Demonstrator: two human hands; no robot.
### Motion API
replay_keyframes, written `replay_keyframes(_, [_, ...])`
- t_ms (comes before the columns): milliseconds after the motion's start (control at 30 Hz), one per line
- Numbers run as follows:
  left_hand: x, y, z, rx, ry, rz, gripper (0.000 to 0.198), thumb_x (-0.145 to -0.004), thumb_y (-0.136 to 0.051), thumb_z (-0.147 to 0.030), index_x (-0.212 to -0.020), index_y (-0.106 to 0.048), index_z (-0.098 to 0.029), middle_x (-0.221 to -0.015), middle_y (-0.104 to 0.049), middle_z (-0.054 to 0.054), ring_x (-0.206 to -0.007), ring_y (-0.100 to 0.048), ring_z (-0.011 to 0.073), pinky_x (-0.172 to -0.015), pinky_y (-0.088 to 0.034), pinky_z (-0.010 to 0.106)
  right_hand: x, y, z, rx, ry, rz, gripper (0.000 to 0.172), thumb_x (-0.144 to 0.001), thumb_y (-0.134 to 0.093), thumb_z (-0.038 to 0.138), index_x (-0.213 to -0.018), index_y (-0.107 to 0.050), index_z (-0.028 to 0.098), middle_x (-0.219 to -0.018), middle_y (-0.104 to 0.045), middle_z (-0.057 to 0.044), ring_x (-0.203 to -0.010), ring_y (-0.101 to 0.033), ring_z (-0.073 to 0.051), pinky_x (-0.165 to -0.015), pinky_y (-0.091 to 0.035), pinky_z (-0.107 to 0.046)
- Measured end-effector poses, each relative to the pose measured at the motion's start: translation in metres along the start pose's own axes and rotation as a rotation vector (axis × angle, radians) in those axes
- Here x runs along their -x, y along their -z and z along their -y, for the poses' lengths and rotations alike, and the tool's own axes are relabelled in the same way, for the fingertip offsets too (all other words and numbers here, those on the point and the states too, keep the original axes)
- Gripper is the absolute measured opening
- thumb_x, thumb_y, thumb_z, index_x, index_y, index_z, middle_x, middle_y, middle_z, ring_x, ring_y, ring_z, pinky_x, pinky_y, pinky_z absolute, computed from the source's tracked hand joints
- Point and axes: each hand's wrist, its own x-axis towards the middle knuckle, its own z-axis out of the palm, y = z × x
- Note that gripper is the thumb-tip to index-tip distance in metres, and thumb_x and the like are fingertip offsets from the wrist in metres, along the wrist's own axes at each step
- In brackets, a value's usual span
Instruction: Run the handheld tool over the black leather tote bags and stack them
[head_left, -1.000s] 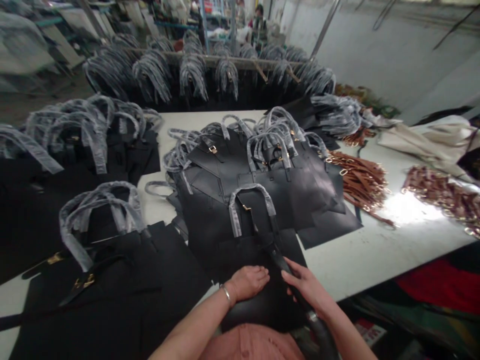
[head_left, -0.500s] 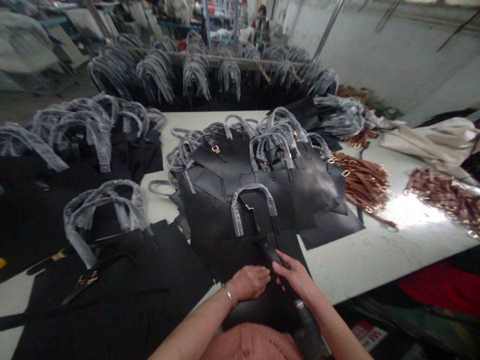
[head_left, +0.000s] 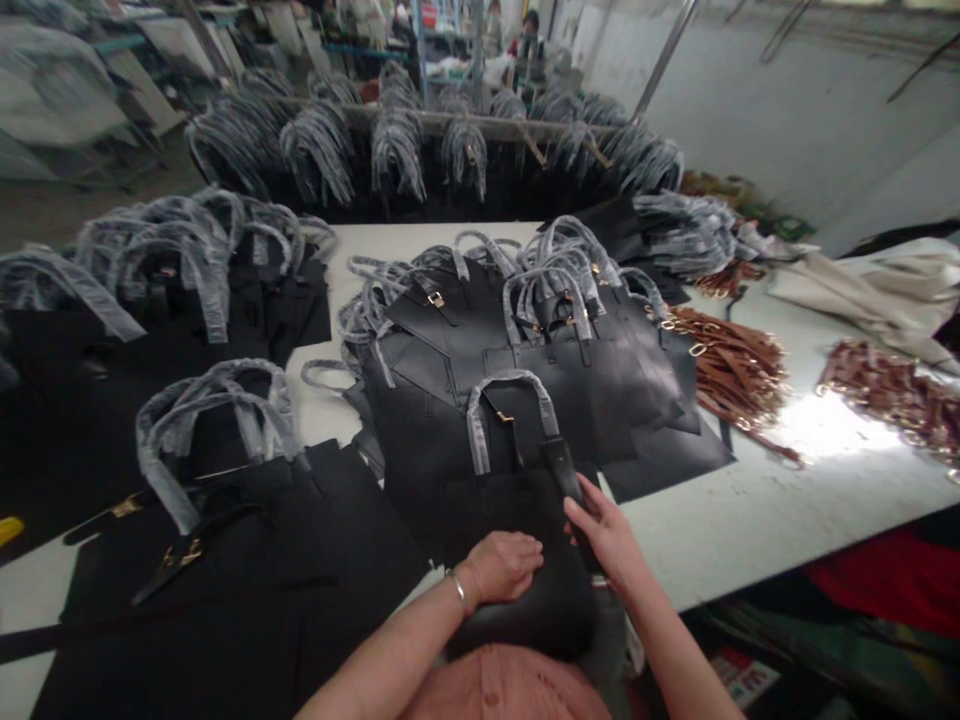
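A black leather tote bag (head_left: pixel 510 520) lies at the front of the pile, with its handle wrapped in clear plastic (head_left: pixel 510 395). My left hand (head_left: pixel 502 567), a thin metal bangle (head_left: pixel 456 590) on its wrist, rests flat on the bag and holds nothing. My right hand (head_left: pixel 606 530) grips a black leather strap (head_left: pixel 566 470) that runs up toward the handle. The strap's lower end is hidden behind my fingers. Beneath the tote, other black leather panels (head_left: pixel 637 400) overlap on the table.
Piles of black bags (head_left: pixel 187 540) with wrapped handles cover the white table (head_left: pixel 750 530). Tan straps with gold rings (head_left: pixel 731 370) and reddish-brown ones (head_left: pixel 892 395) lie to the right, beside beige cloth (head_left: pixel 870 290). More bags hang on a rack (head_left: pixel 427 150). A person (head_left: pixel 529 40) stands far back.
My right hand has moved up the black strap, and the strap's lower end no longer hangs down toward my lap. My left hand stays on the bag.
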Motion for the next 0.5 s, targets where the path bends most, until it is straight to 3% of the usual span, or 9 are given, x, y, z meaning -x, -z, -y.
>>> replay_keyframes(100, [-0.007,0.011,-0.004,0.073,0.119,-0.025,0.023,-0.080,-0.053,-0.019,-0.099,-0.067,-0.020,-0.098,-0.070,0.003,-0.089,-0.065,0.0168,-0.081,-0.052,0.029,0.006,0.022,0.009,0.043,0.002,-0.003,0.080,-0.075,-0.065,0.048,-0.143,-0.033,0.020,-0.072,-0.064,0.001,-0.056,-0.059,-0.015,-0.051,-0.050,-0.026])
replay_keyframes(167, [-0.021,0.025,0.000,0.102,0.250,-0.113,0.024,-0.084,-0.051,-0.019,-0.102,-0.066,-0.021,-0.096,-0.071,0.003,-0.086,-0.065,0.0163,-0.079,-0.052,0.029,0.012,0.037,-0.001,0.213,-0.048,0.041,0.081,-0.075,-0.065,0.048,-0.143,-0.032,0.019,-0.052,-0.057,0.006,-0.046,-0.056,-0.016,-0.044,-0.047,-0.026])
replay_keyframes(233, [-0.042,0.044,0.011,0.070,0.404,-0.273,0.029,-0.088,-0.046,-0.017,-0.110,-0.063,-0.020,-0.103,-0.069,0.005,-0.093,-0.063,0.0168,-0.085,-0.052,0.030,0.019,0.046,-0.018,0.376,-0.084,0.044,0.083,-0.075,-0.064,0.048,-0.144,-0.031,0.016,-0.046,-0.054,0.007,-0.041,-0.054,-0.016,-0.042,-0.046,-0.026])
replay_keyframes(333, [-0.078,0.077,0.043,-0.113,0.592,-0.475,0.039,-0.088,-0.044,-0.011,-0.126,-0.054,-0.015,-0.128,-0.058,0.011,-0.119,-0.052,0.0212,-0.102,-0.042,0.037,0.029,0.045,-0.044,0.467,-0.097,0.057,0.082,-0.077,-0.061,0.048,-0.144,-0.032,0.011,-0.043,-0.054,0.006,-0.040,-0.056,-0.017,-0.044,-0.046,-0.027])
replay_keyframes(433, [-0.105,0.107,0.079,-0.327,0.633,-0.432,0.037,-0.089,-0.043,-0.009,-0.123,-0.056,-0.009,-0.141,-0.046,0.017,-0.135,-0.035,0.0274,-0.112,-0.029,0.047,0.039,0.036,-0.058,0.480,-0.082,0.065,0.080,-0.077,-0.059,0.047,-0.143,-0.035,0.008,-0.050,-0.059,0.003,-0.045,-0.060,-0.018,-0.051,-0.050,-0.028])
replay_keyframes(500, [-0.113,0.123,0.095,-0.406,0.585,-0.316,0.028,-0.090,-0.042,-0.010,-0.107,-0.064,-0.009,-0.136,-0.051,0.017,-0.137,-0.032,0.0295,-0.113,-0.022,0.052,0.045,0.032,-0.061,0.451,-0.071,0.078,0.080,-0.077,-0.060,0.048,-0.144,-0.036,0.010,-0.060,-0.064,0.000,-0.049,-0.062,-0.018,-0.052,-0.051,-0.028])
